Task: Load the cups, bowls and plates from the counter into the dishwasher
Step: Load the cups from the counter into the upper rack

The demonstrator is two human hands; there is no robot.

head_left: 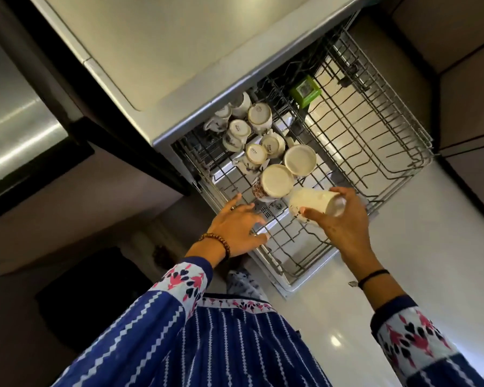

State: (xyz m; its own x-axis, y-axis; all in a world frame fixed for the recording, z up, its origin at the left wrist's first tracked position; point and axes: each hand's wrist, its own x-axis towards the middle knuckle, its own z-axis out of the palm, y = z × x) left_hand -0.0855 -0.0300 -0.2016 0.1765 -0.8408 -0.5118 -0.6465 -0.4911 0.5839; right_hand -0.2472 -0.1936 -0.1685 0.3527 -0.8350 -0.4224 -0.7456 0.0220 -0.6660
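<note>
A brushed steel appliance (17,129) with a black edge fills the left side. A small green box (305,90) with a clear window lies tilted near the upper middle. Brown cabinets (464,88) stand at the right, above a glossy white floor (417,247) that shows a spot of glare. A dark mat (90,297) lies at lower left. The blue garment (235,344) has white zigzag stripes and white cuffs with pink and navy motifs. A bead bracelet (217,241) circles the left wrist and a black band (373,275) the right.

Glossy pale floor (430,261), brown cabinets (464,88)
</note>
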